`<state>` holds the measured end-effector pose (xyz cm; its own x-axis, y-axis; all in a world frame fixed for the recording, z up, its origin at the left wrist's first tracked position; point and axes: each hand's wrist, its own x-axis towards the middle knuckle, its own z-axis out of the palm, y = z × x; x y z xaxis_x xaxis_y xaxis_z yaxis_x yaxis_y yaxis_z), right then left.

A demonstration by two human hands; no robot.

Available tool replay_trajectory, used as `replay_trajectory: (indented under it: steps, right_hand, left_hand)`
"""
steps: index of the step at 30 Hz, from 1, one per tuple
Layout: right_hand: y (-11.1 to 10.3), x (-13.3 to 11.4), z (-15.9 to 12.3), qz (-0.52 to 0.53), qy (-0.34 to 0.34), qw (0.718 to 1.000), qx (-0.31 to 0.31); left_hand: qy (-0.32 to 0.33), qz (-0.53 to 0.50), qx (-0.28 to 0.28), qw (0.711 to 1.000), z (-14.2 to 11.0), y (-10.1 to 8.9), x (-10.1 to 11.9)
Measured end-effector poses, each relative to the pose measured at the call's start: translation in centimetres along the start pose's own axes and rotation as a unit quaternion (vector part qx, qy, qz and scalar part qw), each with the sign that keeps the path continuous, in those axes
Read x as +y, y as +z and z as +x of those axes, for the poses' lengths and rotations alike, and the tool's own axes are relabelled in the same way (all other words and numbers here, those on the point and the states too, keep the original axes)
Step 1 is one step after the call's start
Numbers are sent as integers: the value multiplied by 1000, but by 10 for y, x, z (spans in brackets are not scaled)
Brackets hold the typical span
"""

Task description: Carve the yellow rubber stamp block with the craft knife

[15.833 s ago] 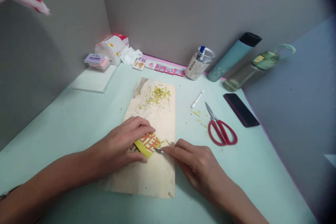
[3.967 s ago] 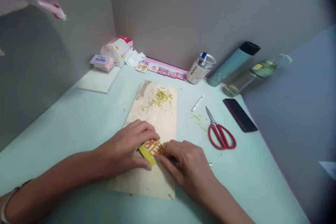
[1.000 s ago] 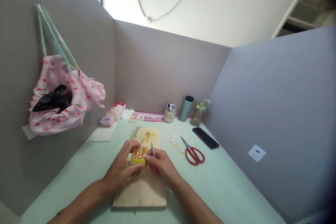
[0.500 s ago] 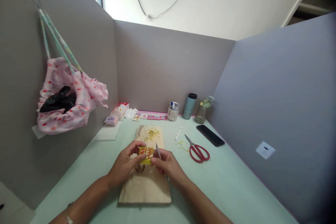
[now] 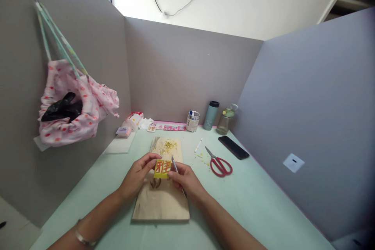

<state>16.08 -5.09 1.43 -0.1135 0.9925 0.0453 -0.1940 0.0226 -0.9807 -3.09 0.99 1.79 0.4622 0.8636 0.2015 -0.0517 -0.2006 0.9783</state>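
Between both hands, above the wooden board (image 5: 164, 205), is a small yellow block (image 5: 162, 169) with a red Chinese character on its face. My left hand (image 5: 137, 174) grips its left edge between thumb and fingers. My right hand (image 5: 186, 179) pinches its right edge and also holds a slim metal carving knife (image 5: 174, 163), blade pointing up and away. Yellow shavings (image 5: 170, 147) lie on the far part of the board. A dark mark shows on the wood just below the block.
Red-handled scissors (image 5: 220, 166), a white pen (image 5: 198, 145) and a black phone (image 5: 233, 147) lie to the right. Behind stand a tin of pens (image 5: 192, 122), a blue tumbler (image 5: 211, 116) and a water bottle (image 5: 225, 122). A pink cloth bag (image 5: 70, 125) hangs at left.
My left thumb has shifted left off the block's face, so more of the red character shows. The whole view has shifted slightly; both hands still hold the block.
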Motion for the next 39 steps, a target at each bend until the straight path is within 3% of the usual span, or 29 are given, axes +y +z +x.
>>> replay_trajectory:
  steps: [39]
  right_hand:
    - [-1, 1, -1, 9, 3, 1000, 1]
  left_hand:
    - [-10, -8, 6, 1000, -1, 0, 2]
